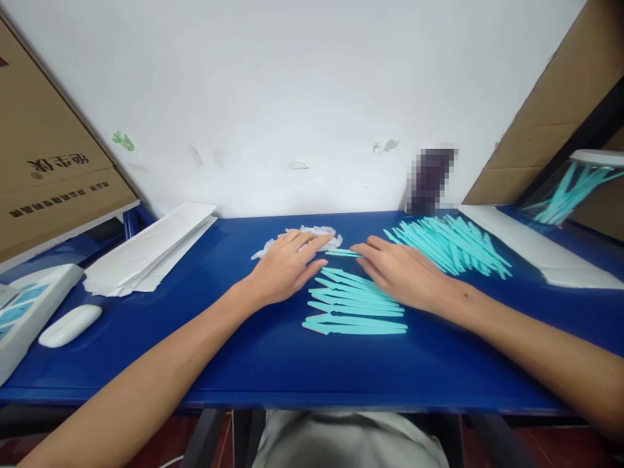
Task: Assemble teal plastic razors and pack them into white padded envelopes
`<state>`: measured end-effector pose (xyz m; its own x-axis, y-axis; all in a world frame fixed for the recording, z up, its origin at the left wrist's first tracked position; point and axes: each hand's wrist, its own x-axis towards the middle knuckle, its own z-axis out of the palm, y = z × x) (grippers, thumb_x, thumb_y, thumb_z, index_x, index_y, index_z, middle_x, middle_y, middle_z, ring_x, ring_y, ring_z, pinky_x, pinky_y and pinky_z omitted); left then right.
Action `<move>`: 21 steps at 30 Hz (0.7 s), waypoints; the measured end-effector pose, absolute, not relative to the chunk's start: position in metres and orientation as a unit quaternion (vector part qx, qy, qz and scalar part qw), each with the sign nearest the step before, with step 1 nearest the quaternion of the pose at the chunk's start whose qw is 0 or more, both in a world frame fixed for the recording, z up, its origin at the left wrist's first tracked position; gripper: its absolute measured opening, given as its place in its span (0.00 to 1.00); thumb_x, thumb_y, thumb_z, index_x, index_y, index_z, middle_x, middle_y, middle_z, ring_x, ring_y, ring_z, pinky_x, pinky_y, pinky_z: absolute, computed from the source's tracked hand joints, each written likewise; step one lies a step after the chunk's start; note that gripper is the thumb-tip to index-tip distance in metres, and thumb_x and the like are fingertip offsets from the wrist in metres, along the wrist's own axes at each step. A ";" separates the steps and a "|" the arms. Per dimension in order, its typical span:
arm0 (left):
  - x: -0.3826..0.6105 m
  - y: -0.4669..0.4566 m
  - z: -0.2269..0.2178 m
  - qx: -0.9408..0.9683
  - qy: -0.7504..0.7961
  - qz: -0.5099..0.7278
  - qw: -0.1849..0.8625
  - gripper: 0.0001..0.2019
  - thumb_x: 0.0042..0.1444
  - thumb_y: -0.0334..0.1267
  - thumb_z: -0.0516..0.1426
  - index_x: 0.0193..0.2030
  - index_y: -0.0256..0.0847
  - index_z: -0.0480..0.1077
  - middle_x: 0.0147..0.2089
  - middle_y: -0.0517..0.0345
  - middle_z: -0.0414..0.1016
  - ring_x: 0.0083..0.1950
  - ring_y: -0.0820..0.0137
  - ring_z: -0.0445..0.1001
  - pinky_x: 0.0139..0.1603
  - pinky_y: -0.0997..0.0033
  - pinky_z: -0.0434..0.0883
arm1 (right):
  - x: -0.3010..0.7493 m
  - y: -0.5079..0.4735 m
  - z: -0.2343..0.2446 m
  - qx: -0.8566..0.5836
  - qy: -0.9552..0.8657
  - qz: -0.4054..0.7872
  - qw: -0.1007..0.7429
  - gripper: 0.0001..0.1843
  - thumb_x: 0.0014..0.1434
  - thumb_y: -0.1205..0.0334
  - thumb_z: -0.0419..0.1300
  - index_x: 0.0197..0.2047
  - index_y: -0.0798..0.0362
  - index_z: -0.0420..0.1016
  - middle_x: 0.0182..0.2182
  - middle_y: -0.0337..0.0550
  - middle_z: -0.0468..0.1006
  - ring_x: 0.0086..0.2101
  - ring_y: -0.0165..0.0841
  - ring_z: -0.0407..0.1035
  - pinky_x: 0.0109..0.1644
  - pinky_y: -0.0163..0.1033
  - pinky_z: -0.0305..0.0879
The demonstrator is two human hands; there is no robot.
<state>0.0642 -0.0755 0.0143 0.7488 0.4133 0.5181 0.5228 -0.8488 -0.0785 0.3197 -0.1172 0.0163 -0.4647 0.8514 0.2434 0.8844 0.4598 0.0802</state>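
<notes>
Now, on the head view, the left hand [287,266] has its fingers spread at the translucent plastic caps [322,231]; the right hand [404,270] has fingertips at a turquoise eyebrow razor [336,251], pinching or not, can't tell! Nearer lies a razor row [361,311], a razor heap [453,244] beyond the right hand.

Over left, a rounded white object [71,326] sits beside a blue-keyed device [36,313]; white sheets [146,250] lie near printed cardboard [53,140]!
</notes>
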 end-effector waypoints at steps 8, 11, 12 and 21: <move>0.020 -0.062 0.026 -0.947 -0.279 -0.116 0.106 0.19 0.69 0.48 0.49 0.51 0.40 0.76 0.50 0.46 0.72 0.46 0.60 0.70 0.47 0.58 0.65 | 0.323 -0.114 0.016 -0.558 -0.824 -0.098 0.010 0.22 0.71 0.56 0.45 0.55 0.55 0.75 0.44 0.52 0.74 0.33 0.38 0.71 0.29 0.40 0.53; 0.016 -0.066 0.033 -0.947 -0.292 -0.092 0.094 0.19 0.67 0.51 0.51 0.48 0.42 0.78 0.46 0.49 0.73 0.43 0.61 0.71 0.44 0.61 0.65 | 0.323 -0.117 0.020 -0.546 -0.826 -0.137 0.034 0.23 0.71 0.54 0.45 0.55 0.55 0.75 0.46 0.53 0.75 0.37 0.41 0.73 0.34 0.42 0.57; 0.017 -0.067 0.035 -0.946 -0.298 -0.086 0.090 0.19 0.67 0.52 0.51 0.47 0.42 0.78 0.43 0.50 0.74 0.42 0.62 0.71 0.43 0.62 0.64 | 0.324 -0.118 0.021 -0.537 -0.829 -0.149 0.049 0.23 0.71 0.54 0.45 0.55 0.55 0.75 0.47 0.54 0.75 0.38 0.41 0.73 0.37 0.43 0.58; 0.021 -0.068 0.029 -0.944 -0.319 -0.067 0.057 0.24 0.69 0.54 0.48 0.49 0.41 0.79 0.37 0.51 0.76 0.37 0.64 0.74 0.38 0.66 0.65 | 0.329 -0.123 0.019 -0.471 -0.877 -0.047 0.079 0.20 0.68 0.52 0.52 0.47 0.55 0.81 0.17 0.43 0.75 0.27 0.40 0.71 0.44 0.47 0.59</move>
